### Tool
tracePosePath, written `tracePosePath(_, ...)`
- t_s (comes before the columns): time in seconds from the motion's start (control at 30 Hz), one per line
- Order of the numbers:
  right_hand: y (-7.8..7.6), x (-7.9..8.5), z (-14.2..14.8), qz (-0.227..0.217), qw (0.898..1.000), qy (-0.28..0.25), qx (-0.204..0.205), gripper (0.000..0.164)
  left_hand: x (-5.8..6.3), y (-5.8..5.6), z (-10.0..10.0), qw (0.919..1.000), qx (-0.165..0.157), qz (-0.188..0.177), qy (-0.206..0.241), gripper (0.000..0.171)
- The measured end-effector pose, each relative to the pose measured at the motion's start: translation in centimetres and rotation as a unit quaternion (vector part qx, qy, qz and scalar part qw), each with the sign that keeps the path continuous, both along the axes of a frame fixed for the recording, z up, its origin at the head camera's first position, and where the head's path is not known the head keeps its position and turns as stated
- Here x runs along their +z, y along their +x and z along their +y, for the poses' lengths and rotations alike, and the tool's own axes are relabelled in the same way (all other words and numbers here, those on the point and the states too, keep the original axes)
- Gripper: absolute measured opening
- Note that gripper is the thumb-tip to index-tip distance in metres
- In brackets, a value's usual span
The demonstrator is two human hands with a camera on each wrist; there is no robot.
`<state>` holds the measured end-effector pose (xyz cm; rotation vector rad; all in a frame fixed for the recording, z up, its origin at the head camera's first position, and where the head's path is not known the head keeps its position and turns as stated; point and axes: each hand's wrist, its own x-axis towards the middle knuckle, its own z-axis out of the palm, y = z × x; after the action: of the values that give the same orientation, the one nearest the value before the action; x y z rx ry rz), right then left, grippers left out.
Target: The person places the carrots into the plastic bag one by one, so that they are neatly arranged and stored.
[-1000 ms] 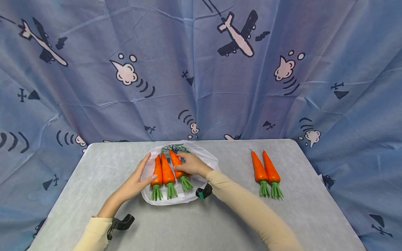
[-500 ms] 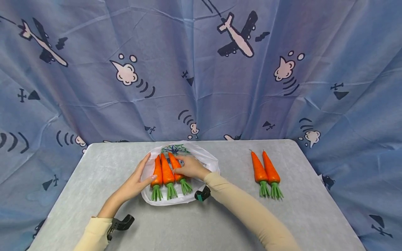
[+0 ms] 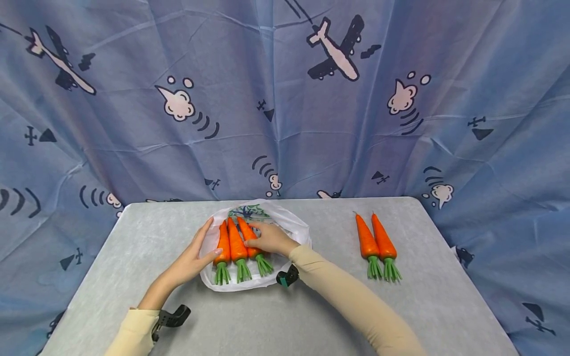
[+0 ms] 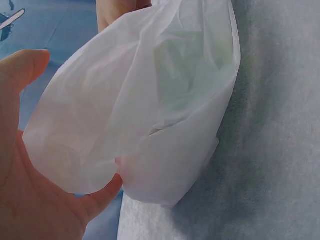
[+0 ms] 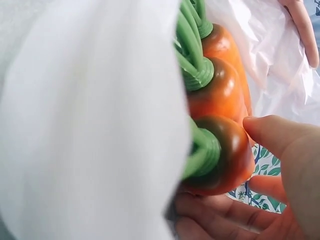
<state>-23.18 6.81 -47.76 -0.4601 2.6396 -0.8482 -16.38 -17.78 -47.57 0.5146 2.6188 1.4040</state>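
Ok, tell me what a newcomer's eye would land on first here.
Probably the three carrots, bright orange inside the white bag, between the left hand and the right hand, which grips the rightmost one. Next, perhaps, the two loose carrots on the table, off to the right. Then the blue curtain behind, dotted with planes.

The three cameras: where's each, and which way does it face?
Head: on the head, facing forward and down at the table; shows left hand and right hand.
Left wrist: worn there, facing the white bag; shows left hand, some right hand.
Right wrist: worn there, facing the carrots; shows right hand, some left hand.
Head and right wrist share the bagged carrots.
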Motion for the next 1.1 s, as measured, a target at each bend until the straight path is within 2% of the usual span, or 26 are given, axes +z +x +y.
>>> tracePosePath(0.27,-0.1,0.4,0.6,0.004,1.0,-0.011,0.006,0.067,-0.2,-0.1,-0.2,1.0,0.001,0.0,0.0,0.085)
tracePosePath(0.53,0.0,2.0,2.4,-0.016,0.999,-0.039,0.006,0.067,-0.2,0.0,-0.2,1.0,0.001,0.0,0.003,0.085)
tracePosePath(0.83,0.3,4.7,6.6,-0.004,0.999,-0.045,-0.008,0.066,-0.4,-0.1,-0.3,1.0,0.0,0.002,0.006,0.085)
tracePosePath(1.1,1.1,5.7,11.4,0.016,0.998,-0.058,-0.035,0.062,-0.3,-0.2,-0.2,0.9999,-0.003,0.007,0.009,0.085)
